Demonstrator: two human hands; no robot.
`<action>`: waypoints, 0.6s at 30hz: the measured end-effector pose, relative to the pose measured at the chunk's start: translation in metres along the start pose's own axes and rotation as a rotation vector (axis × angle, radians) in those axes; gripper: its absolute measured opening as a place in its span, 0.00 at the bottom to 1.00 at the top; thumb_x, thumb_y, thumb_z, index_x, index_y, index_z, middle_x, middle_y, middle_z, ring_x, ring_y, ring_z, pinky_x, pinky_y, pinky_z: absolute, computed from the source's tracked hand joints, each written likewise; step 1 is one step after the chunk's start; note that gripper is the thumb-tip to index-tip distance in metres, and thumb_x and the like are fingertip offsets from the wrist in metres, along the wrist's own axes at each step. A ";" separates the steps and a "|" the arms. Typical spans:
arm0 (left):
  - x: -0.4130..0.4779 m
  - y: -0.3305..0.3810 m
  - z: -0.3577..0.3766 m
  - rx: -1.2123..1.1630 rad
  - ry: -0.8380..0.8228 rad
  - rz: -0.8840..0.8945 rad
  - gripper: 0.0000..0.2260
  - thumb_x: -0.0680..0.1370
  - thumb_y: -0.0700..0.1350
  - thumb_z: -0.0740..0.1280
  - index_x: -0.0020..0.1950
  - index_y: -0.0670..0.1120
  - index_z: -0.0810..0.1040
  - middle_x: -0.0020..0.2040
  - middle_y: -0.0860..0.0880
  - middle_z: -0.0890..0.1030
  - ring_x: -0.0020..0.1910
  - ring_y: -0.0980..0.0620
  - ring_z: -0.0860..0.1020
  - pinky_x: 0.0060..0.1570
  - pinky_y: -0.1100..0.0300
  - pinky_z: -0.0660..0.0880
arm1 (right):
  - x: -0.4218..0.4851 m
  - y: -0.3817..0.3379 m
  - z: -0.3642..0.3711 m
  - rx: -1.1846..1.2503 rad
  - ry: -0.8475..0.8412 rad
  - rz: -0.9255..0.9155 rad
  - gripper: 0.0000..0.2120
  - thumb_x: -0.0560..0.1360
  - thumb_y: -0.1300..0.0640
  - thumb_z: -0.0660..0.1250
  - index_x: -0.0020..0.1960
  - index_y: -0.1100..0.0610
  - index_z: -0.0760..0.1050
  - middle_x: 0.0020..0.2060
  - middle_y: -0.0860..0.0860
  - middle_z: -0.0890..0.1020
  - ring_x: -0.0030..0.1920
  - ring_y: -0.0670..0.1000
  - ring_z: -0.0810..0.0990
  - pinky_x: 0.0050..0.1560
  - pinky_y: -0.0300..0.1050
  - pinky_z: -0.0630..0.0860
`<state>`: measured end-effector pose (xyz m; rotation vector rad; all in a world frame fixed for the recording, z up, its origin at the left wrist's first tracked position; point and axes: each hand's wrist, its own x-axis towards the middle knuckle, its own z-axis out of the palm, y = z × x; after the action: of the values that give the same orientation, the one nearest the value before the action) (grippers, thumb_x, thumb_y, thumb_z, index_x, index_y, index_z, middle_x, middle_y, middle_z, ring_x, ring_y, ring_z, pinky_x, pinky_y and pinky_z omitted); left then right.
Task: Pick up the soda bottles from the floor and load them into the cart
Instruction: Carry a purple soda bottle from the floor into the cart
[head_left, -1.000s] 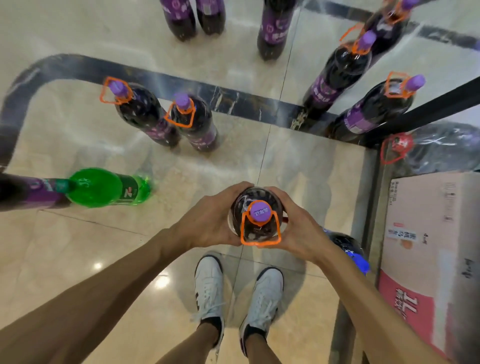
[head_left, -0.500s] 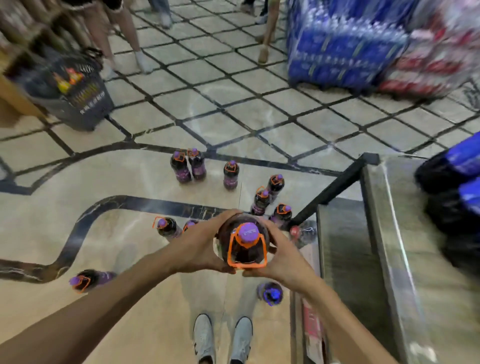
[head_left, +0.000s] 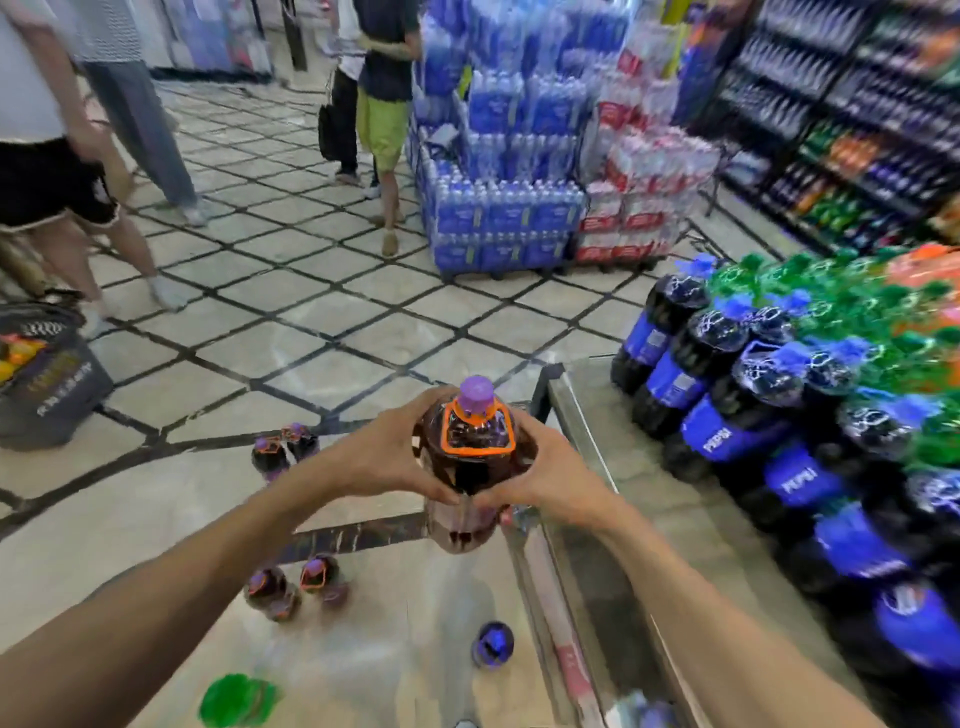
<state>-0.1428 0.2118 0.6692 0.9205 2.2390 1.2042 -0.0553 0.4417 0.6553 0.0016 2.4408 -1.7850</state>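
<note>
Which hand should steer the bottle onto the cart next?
Right, probably. Both hands grip the bottle, but the right hand is on the cart side, nearer the blue-label bottles; the left hand faces the floor.

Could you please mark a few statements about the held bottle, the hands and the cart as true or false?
1. Both hands, the left hand and the right hand, clasp the purple-capped bottle. True.
2. The held bottle lies on its side. False: it is upright, cap on top.
3. Blue-labelled bottles already stand on the cart. True.
4. No bottles remain on the floor. False: several purple-capped bottles stand there.
5. The held bottle has a green cap. False: it is purple.
</note>
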 end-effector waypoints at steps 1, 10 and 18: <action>0.006 0.006 0.002 0.002 -0.034 0.024 0.48 0.61 0.46 0.87 0.75 0.58 0.66 0.66 0.61 0.79 0.65 0.61 0.78 0.66 0.55 0.75 | -0.006 -0.001 -0.004 0.002 0.043 0.007 0.45 0.58 0.63 0.86 0.72 0.48 0.75 0.60 0.50 0.85 0.63 0.53 0.83 0.63 0.52 0.80; 0.055 0.055 0.032 0.002 -0.388 0.237 0.49 0.61 0.43 0.87 0.76 0.55 0.65 0.64 0.61 0.80 0.64 0.64 0.78 0.67 0.64 0.72 | -0.094 -0.018 -0.017 0.010 0.430 0.108 0.39 0.61 0.73 0.83 0.67 0.51 0.76 0.57 0.46 0.87 0.56 0.43 0.84 0.58 0.38 0.77; 0.053 0.109 0.094 0.001 -0.757 0.492 0.47 0.61 0.37 0.86 0.75 0.50 0.67 0.64 0.59 0.81 0.64 0.61 0.79 0.63 0.69 0.72 | -0.207 -0.034 0.028 0.035 0.875 0.237 0.41 0.62 0.68 0.85 0.71 0.51 0.76 0.58 0.46 0.86 0.57 0.43 0.84 0.61 0.39 0.77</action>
<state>-0.0811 0.3462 0.7086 1.6542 1.4486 0.8168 0.1505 0.4191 0.6990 1.2603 2.7173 -1.9713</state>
